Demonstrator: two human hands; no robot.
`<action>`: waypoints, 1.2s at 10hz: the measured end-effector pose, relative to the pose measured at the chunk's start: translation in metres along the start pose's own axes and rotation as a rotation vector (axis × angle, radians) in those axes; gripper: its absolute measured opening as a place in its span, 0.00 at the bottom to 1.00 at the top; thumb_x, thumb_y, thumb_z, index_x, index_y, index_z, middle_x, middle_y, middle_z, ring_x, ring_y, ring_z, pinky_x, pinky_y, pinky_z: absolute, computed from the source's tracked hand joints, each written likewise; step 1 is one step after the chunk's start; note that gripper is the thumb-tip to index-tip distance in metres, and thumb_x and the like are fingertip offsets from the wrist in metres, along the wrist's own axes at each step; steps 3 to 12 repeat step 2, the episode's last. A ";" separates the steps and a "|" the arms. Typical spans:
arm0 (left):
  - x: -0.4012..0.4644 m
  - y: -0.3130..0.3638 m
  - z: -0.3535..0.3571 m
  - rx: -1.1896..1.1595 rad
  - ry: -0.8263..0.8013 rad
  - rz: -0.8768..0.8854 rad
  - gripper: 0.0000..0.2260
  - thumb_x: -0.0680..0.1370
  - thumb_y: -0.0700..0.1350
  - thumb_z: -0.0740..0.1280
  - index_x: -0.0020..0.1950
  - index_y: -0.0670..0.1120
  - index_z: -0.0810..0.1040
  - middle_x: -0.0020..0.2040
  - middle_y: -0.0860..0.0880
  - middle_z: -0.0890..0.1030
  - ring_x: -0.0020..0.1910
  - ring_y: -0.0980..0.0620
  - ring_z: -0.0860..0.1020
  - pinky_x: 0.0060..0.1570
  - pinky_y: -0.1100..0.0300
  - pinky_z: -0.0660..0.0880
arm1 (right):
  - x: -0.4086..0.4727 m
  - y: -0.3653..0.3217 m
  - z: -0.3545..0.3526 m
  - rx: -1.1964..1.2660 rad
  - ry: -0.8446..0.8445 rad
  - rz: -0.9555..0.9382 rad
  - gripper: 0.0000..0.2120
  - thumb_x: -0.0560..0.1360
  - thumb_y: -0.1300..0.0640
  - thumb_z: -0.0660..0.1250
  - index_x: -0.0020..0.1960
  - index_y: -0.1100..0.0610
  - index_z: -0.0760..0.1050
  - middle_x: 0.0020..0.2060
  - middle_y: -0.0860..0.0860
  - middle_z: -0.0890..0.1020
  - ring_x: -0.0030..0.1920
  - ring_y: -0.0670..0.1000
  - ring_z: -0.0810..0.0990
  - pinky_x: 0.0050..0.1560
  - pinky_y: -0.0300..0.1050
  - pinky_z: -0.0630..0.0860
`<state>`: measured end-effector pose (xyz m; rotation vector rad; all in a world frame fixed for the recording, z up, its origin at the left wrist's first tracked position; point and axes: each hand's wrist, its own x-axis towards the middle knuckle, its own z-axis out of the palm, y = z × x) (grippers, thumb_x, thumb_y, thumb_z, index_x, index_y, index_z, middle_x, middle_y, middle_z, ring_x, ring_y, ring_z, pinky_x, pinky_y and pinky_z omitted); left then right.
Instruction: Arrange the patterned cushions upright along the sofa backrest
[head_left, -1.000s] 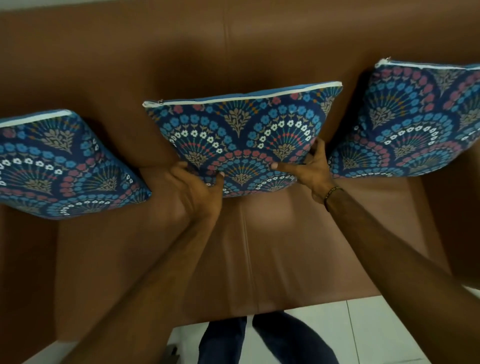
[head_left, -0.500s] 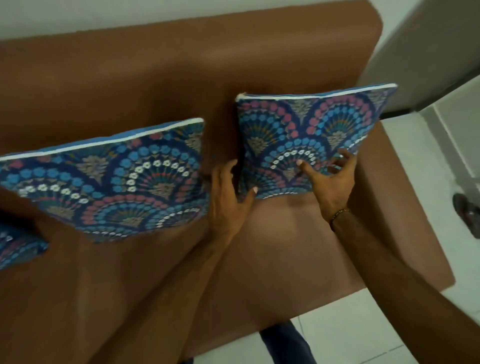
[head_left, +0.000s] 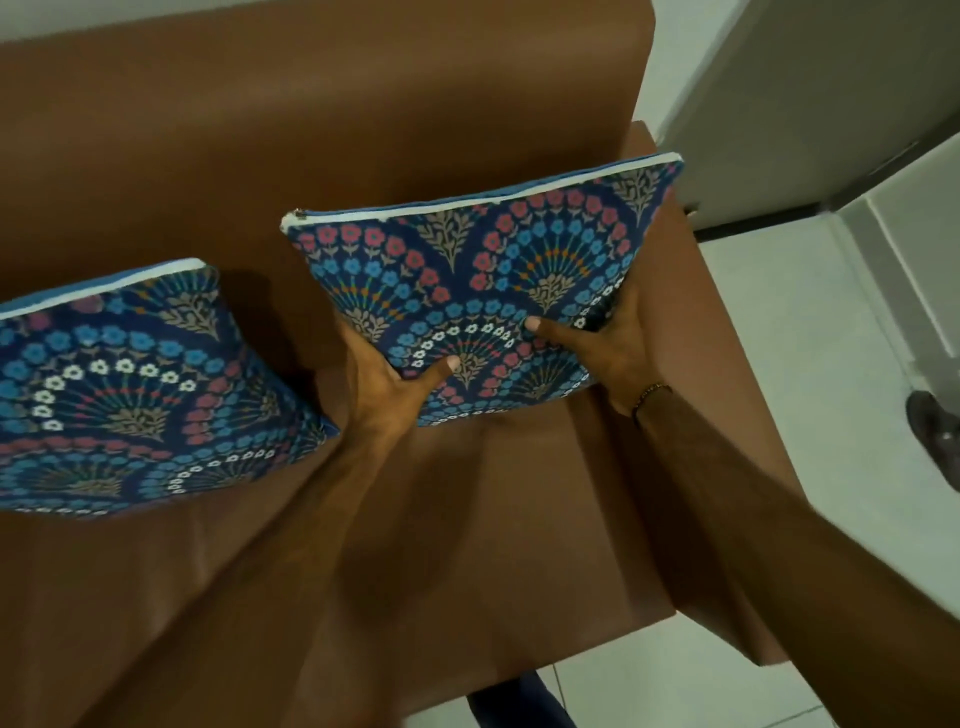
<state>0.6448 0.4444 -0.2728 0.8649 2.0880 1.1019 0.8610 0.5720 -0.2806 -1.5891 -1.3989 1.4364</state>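
the right cushion (head_left: 483, 291) stands upright against the sofa backrest (head_left: 322, 135), beside the armrest (head_left: 727, 364). left hand (head_left: 384, 384) and right hand (head_left: 608, 348) clasp its lower corners. the second cushion (head_left: 130, 384) leans at left.

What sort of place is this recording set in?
Probably a home living room or lounge: a brown sofa with patterned cushions, white floor tiles, and a plain wall behind.
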 end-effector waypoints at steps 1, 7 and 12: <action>0.001 0.000 -0.006 0.014 -0.037 -0.035 0.61 0.68 0.48 0.86 0.85 0.42 0.45 0.79 0.47 0.67 0.74 0.55 0.67 0.69 0.74 0.64 | -0.005 -0.005 0.003 -0.054 0.022 -0.017 0.60 0.61 0.48 0.89 0.84 0.50 0.59 0.71 0.44 0.78 0.69 0.43 0.80 0.69 0.45 0.80; -0.011 0.004 -0.026 -0.008 -0.018 0.049 0.59 0.72 0.45 0.83 0.86 0.50 0.40 0.86 0.45 0.59 0.81 0.49 0.62 0.81 0.47 0.64 | -0.028 -0.012 0.008 -0.185 0.130 -0.098 0.66 0.59 0.30 0.84 0.86 0.47 0.53 0.79 0.49 0.72 0.78 0.52 0.73 0.75 0.61 0.75; -0.011 0.004 -0.026 -0.008 -0.018 0.049 0.59 0.72 0.45 0.83 0.86 0.50 0.40 0.86 0.45 0.59 0.81 0.49 0.62 0.81 0.47 0.64 | -0.028 -0.012 0.008 -0.185 0.130 -0.098 0.66 0.59 0.30 0.84 0.86 0.47 0.53 0.79 0.49 0.72 0.78 0.52 0.73 0.75 0.61 0.75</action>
